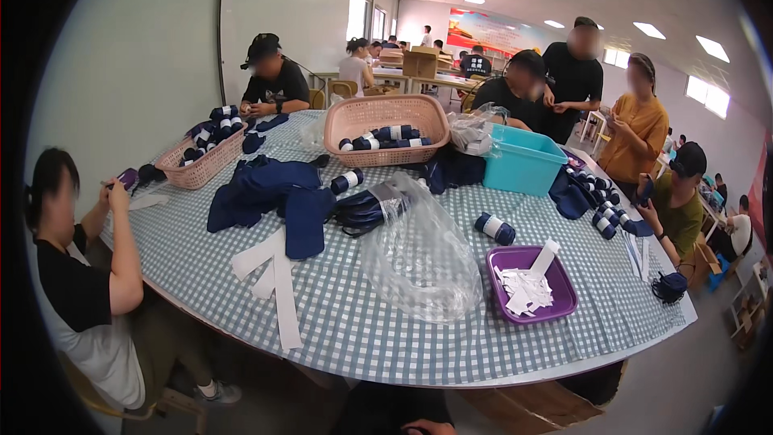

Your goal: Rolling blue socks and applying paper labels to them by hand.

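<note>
Only a sliver of my right hand (429, 428) shows at the lower edge, in front of my dark trousers (394, 408) and below the table. Its fingers are mostly cut off, so what it holds, if anything, cannot be made out. My left hand is out of the picture. On the checked tablecloth (403, 352) nearest me lie a purple tray (493, 300) of white paper slips (523, 292), a navy roll with a white band (494, 228), a clear plastic bag (423, 266) and long white paper strips (287, 298).
Navy cloth pieces (266, 193) lie left of the bag. Farther back stand a pink basket (386, 156) with banded rolls, another pink basket (201, 169) and a turquoise bin (525, 169). Several people work around the table; one person (76, 274) sits close at the left.
</note>
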`<state>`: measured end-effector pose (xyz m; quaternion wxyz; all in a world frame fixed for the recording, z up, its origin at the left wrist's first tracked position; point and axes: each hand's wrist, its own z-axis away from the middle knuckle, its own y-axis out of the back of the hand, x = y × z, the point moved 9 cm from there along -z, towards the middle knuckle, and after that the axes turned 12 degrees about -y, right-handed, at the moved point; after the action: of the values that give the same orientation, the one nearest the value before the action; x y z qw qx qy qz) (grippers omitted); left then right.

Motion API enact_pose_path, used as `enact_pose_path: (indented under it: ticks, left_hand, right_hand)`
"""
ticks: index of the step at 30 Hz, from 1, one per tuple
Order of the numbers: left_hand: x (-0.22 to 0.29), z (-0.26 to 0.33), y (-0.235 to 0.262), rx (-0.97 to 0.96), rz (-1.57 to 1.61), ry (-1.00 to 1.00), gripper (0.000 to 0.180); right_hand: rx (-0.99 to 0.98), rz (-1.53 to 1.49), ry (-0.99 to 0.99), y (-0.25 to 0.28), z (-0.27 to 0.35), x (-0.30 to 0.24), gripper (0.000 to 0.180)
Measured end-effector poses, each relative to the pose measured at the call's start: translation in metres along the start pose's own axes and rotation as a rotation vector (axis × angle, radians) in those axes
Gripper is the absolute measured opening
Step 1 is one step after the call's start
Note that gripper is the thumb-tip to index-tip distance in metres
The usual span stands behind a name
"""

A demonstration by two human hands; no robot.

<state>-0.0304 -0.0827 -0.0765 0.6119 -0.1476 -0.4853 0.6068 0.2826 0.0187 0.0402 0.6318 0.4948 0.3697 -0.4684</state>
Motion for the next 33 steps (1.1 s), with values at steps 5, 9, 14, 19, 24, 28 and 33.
enact_pose_path:
  ticks: [5, 9, 14, 19, 24, 28, 33]
  left_hand:
    - [-0.023, -0.001, 0.028, -0.206, 0.105, 0.047, 0.059]
    - [0.008, -0.003, -0.007, -0.031, -0.002, 0.013, 0.040]
    - [0.051, -0.015, -0.026, 0.172, -0.507, -0.186, 0.020]
    - [0.078, -0.005, -0.067, 0.162, -0.727, -0.348, 0.018]
    - [0.115, -0.031, -0.036, 0.345, -1.064, -0.504, 0.021]
    - [0.154, -0.061, -0.130, 0.233, -0.770, -0.605, 0.030]
    - [0.127, -0.096, -0.182, -0.077, -0.816, -0.589, 0.054]
  right_hand:
    - [0.003, -0.032, -0.035, 0.000, -0.001, 0.011, 0.024]
    - [0.054, -0.049, -0.029, 0.014, 0.001, -0.006, 0.023]
    - [0.053, -0.134, -0.021, 0.021, 0.010, -0.018, 0.023]
    - [0.030, -0.238, 0.014, 0.015, 0.015, -0.024, 0.022]
    - [0.008, -0.404, -0.004, 0.004, 0.007, -0.029, 0.022]
    - [-0.003, -0.335, -0.075, 0.004, 0.001, -0.025, 0.026]
    - [0.092, -0.504, 0.019, 0.006, 0.007, -0.048, 0.022]
